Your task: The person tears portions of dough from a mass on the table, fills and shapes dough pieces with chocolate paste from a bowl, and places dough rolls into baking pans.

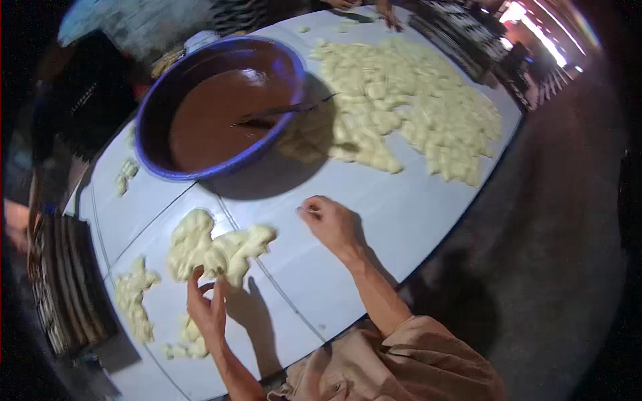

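Observation:
My left hand is at the near edge of a pile of pale yellow, dough-like pieces on the white table. Its thumb and fingers are apart, with the fingertips over or against the pile; contact is hard to judge. To the right, my right hand is held over the table with thumb and fingers pinched together. Whatever may be between those fingertips is too small to name. Smaller clumps of the same pale pieces lie left of my left hand.
A large purple basin of brown liquid stands on the table, a dark-handled utensil resting in it. Many pale pieces cover the far right. Another person's hands show at the far edge. Dark stacked slats stand left.

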A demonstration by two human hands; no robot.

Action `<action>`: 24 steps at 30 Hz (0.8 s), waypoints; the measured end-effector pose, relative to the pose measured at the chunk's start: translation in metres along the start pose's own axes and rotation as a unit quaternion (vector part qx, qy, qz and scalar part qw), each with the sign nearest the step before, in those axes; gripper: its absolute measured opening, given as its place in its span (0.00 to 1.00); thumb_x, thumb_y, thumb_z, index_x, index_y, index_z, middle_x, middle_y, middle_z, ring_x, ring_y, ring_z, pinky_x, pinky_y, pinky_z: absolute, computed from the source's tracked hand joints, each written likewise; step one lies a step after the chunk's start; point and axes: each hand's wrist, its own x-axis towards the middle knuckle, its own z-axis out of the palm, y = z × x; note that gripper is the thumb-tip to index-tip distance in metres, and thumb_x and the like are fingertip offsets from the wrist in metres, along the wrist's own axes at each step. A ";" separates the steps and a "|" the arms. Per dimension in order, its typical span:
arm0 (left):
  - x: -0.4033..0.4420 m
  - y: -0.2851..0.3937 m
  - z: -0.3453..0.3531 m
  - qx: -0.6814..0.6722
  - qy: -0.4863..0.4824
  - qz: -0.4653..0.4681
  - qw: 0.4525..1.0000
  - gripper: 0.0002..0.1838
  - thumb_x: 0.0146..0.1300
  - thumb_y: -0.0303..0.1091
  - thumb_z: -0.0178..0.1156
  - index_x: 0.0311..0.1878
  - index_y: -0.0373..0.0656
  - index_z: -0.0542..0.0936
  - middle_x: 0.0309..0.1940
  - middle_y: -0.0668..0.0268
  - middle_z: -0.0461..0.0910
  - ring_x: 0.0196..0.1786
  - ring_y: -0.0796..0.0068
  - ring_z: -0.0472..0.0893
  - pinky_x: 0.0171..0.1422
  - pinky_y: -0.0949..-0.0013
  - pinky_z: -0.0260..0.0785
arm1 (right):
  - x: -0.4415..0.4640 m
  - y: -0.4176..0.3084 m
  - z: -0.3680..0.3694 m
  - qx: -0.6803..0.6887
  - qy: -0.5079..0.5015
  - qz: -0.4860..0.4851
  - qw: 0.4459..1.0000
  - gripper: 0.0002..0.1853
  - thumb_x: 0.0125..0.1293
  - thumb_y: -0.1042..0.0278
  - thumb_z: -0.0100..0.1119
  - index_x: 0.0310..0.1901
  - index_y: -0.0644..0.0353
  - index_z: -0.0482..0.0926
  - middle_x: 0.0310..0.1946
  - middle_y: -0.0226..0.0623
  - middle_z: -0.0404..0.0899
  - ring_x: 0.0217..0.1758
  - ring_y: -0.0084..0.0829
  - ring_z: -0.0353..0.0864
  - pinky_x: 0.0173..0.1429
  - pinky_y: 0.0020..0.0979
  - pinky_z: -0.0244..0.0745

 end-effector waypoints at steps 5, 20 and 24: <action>0.025 0.067 0.077 0.008 -0.158 0.059 0.986 0.25 0.63 0.41 0.68 0.59 0.35 0.77 0.52 0.56 0.82 0.43 0.69 0.84 0.39 0.68 0.76 | 0.028 0.083 -0.085 -0.162 0.251 0.053 0.953 0.17 0.65 0.53 0.64 0.47 0.58 0.83 0.42 0.40 0.83 0.44 0.43 0.83 0.49 0.39 0.77; 0.080 0.168 0.349 0.216 -0.201 0.325 0.899 0.13 0.65 0.33 0.58 0.52 0.48 0.76 0.36 0.54 0.83 0.39 0.49 0.84 0.41 0.52 0.75 | 0.123 0.146 -0.104 -0.005 0.089 0.076 0.993 0.16 0.56 0.65 0.67 0.41 0.66 0.76 0.28 0.48 0.81 0.34 0.47 0.82 0.42 0.43 0.76; 0.049 0.152 0.305 0.177 -0.235 0.327 0.898 0.13 0.62 0.31 0.61 0.50 0.47 0.76 0.37 0.54 0.83 0.37 0.48 0.84 0.39 0.51 0.74 | 0.064 0.139 -0.110 0.232 0.006 0.099 0.968 0.12 0.56 0.66 0.65 0.36 0.63 0.74 0.26 0.35 0.75 0.31 0.26 0.74 0.39 0.31 0.72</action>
